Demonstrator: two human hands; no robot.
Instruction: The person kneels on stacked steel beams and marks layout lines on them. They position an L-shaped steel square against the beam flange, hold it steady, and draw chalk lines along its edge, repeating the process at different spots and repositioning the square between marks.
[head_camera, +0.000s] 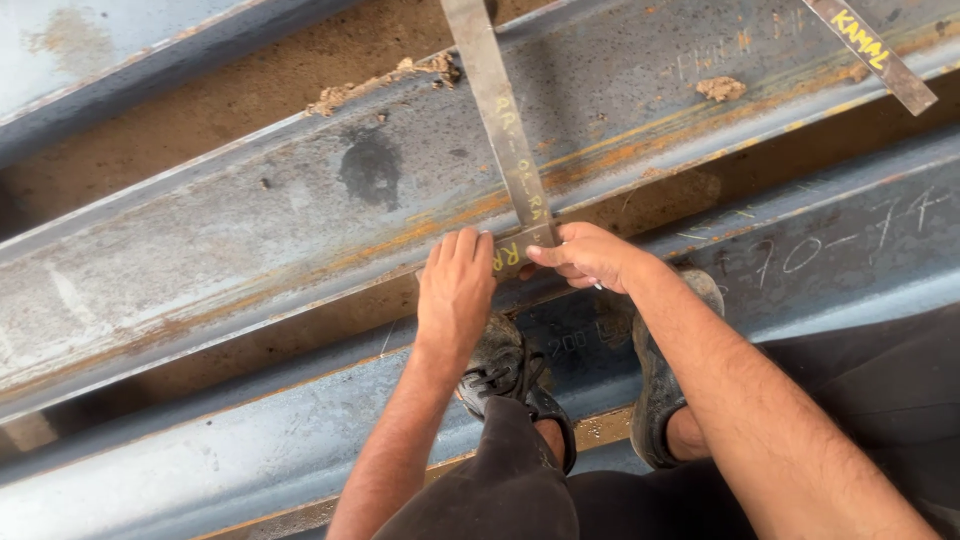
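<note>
Hands meet at a steel square (512, 150) lying across a rusty beam (300, 220): left hand (455, 285) presses flat, fingers together; right hand (590, 255) pinches the square's corner.

Under the left hand (455, 290) and the right hand (590, 255) lies a long grey steel beam (250, 230). Its top looks dull and rough, with orange rust lines, a dark stain and pale scratchy chalk marks. Lumps of dry tan dirt (720, 88) sit on it, up and to the right of the right hand. Both hands touch a thin flat grey metal strip (510, 140). It is dull and a bit scratched, with yellow paint marks. Below the hands is a second blue-grey steel beam (200, 450), smoother but dusty. The worn dark shoes (500, 365) on it look scuffed and dirty. Dark cloth trousers (500, 490) look soft and matt.
</note>
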